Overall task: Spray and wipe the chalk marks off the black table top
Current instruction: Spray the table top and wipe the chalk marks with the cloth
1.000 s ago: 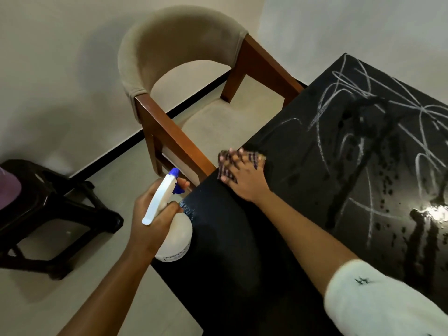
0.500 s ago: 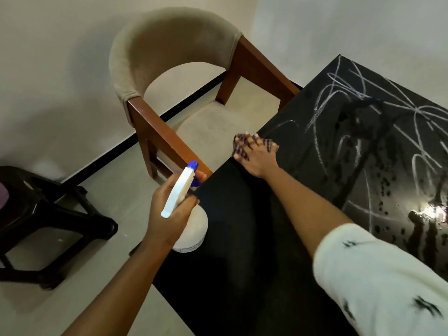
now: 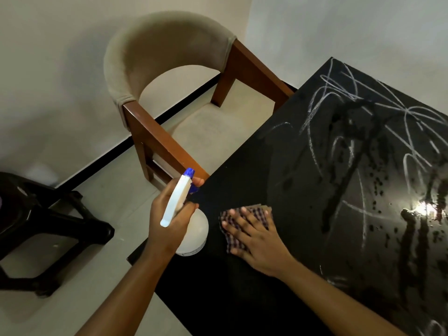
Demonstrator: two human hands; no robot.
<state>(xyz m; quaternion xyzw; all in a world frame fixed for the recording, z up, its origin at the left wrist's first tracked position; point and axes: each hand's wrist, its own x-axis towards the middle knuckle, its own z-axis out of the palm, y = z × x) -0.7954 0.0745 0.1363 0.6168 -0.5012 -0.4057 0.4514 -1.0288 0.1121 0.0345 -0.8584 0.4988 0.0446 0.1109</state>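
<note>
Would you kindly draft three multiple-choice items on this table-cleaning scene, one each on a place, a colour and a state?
1. Where does the cloth lie?
A. On the chair seat
B. On the table, under the right hand
C. On the floor

2. What colour is the nozzle tip of the spray bottle?
A. Red
B. Green
C. Blue

3. In what state is the far part of the table?
A. Wet, with chalk marks on it
B. Dry and clean
C. Covered by a sheet

Answers:
1. B, since the right hand presses the checked cloth flat on the black top.
2. C, since the tip above the white head in the left hand is blue.
3. A, since white scribbles cross dark runs and drops of liquid.
</note>
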